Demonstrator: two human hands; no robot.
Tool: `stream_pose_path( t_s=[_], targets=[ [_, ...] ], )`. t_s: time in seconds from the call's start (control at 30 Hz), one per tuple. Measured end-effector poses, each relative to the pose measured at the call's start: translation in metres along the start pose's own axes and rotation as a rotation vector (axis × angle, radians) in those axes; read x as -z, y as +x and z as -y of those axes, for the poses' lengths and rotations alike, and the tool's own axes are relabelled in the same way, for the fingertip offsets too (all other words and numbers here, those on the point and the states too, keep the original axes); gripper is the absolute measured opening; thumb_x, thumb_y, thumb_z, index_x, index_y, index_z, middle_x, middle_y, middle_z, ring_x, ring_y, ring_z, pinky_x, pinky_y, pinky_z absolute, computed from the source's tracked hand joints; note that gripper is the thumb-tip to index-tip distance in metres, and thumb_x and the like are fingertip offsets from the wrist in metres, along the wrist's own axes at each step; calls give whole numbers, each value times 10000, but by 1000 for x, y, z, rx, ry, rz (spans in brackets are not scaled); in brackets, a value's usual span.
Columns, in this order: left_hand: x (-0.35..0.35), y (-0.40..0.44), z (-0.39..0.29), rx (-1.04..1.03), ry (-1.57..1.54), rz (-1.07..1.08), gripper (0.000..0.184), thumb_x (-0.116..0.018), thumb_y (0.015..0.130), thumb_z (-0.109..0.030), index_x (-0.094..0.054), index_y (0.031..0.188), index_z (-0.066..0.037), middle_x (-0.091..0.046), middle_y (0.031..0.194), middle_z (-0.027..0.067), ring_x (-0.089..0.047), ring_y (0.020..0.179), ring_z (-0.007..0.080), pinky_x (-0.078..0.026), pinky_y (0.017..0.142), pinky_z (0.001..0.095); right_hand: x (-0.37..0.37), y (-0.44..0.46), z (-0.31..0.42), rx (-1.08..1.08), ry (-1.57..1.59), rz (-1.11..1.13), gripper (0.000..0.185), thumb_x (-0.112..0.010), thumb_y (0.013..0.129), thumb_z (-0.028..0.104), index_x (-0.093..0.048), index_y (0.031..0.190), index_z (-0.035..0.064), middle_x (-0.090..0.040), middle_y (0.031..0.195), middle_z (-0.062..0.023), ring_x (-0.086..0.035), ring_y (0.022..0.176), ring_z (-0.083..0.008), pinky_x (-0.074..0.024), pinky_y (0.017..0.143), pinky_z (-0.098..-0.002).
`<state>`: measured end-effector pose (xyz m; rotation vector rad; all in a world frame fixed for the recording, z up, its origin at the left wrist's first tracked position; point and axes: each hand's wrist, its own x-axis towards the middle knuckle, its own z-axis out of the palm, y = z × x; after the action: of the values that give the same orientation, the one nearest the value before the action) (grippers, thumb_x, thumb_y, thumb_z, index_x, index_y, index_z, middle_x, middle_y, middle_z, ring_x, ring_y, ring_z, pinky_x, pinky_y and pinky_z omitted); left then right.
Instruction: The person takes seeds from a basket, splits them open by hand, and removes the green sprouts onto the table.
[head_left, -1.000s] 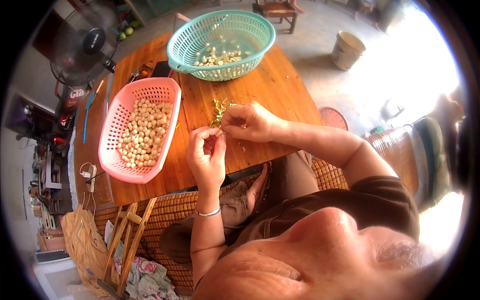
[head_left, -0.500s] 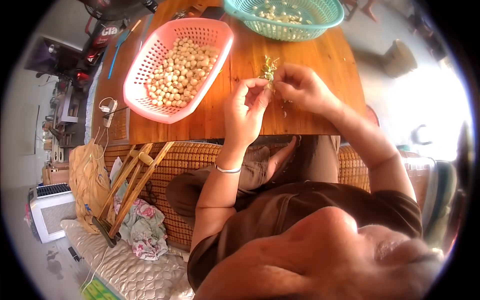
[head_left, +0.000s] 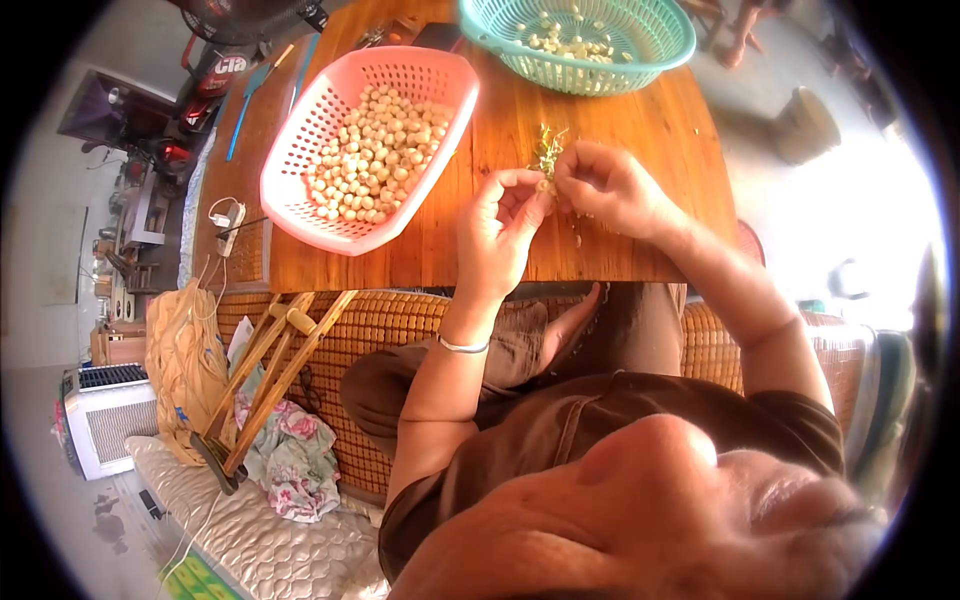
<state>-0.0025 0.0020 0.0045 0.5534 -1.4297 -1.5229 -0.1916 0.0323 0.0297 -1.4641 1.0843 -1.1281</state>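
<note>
My left hand (head_left: 503, 222) pinches a small round pale seed (head_left: 543, 186) between thumb and fingertips above the wooden table. Close against it, my right hand (head_left: 612, 188) has its fingers pressed together; whatever they hold is hidden. Just beyond the fingertips lies a little heap of yellow-green shreds (head_left: 548, 145). To the left, a pink slotted basket (head_left: 285, 185) holds many round beige seeds (head_left: 375, 155). A turquoise colander (head_left: 590, 82) at the back contains smaller whitish pieces (head_left: 570, 42).
The wooden table (head_left: 400, 262) ends just in front of my lap. A power strip (head_left: 230, 228) with cables and a blue stick-like tool (head_left: 240, 125) lie on its left side. A wooden crutch (head_left: 285, 375) leans on the woven seat (head_left: 350, 440). A stool (head_left: 803, 125) stands beyond the right edge.
The whole view has shifted slightly, so the table and baskets appear a little lower and further right. Both hands stay together in nearly the same pinching pose.
</note>
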Motion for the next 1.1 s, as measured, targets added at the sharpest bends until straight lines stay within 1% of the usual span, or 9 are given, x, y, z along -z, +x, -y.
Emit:
stream_pose_path(
  t_s=[0.17,0.37,0.5,0.6,0.67,0.7,0.87,1.0,1.1],
  targets=[
    [2,0,1,-4,-17,-15,174,-662,946,-67,-616,1108,-22,-676,980,26,-628,879,90,-510,817,233,-1,0,6,-83,-1,-30,92,-594,944,90,-581,977,6,-603,839,3,-594,774,-68,-498,691,-230],
    [0,1,-3,11,-29,-46,160,-652,955,-79,-621,1102,-26,-675,980,31,-630,879,93,-517,819,241,-1,2,2,-42,73,-19,97,-570,965,90,-581,1013,6,-612,843,0,-582,752,-71,-494,686,-229],
    [-1,1,-4,16,-59,-58,158,-653,954,-78,-622,1100,-28,-676,977,26,-629,874,89,-517,814,238,-1,1,8,-74,77,-60,104,-573,982,102,-592,1019,7,-617,833,1,-574,747,-71,-492,690,-230],
    [1,1,-1,8,-74,-48,156,-653,954,-77,-622,1099,-29,-676,973,22,-630,868,87,-515,806,231,0,-1,11,-43,61,7,132,-617,957,113,-595,1040,12,-627,857,-14,-581,803,-76,-490,719,-237],
    [2,0,-1,-13,-34,-42,147,-645,957,-68,-617,1093,-20,-671,959,20,-623,858,85,-515,797,229,-6,-2,4,142,-77,-29,127,-648,943,103,-598,1013,8,-631,853,-13,-578,802,-63,-494,712,-235],
    [2,0,-1,-36,7,-34,138,-638,961,-59,-611,1088,-11,-665,944,19,-616,848,82,-515,788,227,-6,-2,4,143,-76,-30,127,-648,943,103,-598,1013,8,-631,853,-13,-578,802,-63,-494,712,-235],
    [-1,1,-3,-3,20,-58,144,-635,965,-70,-610,1093,-9,-664,943,26,-627,842,93,-521,784,236,-5,0,4,17,-123,-79,84,-648,937,65,-594,952,3,-622,828,-1,-566,776,-53,-489,691,-227],
    [-1,1,-2,19,-31,-66,168,-647,959,-96,-619,1106,-21,-667,980,38,-650,853,119,-553,793,272,-4,0,2,1,-129,-81,74,-635,946,63,-592,953,4,-621,828,-2,-567,773,-50,-487,685,-224],
    [1,2,-2,16,-62,-63,174,-641,964,-104,-618,1116,-21,-668,989,43,-653,855,124,-553,793,272,-4,1,2,-20,-128,-93,72,-627,952,64,-589,955,2,-623,827,-3,-572,768,-54,-488,681,-226]
  ],
)
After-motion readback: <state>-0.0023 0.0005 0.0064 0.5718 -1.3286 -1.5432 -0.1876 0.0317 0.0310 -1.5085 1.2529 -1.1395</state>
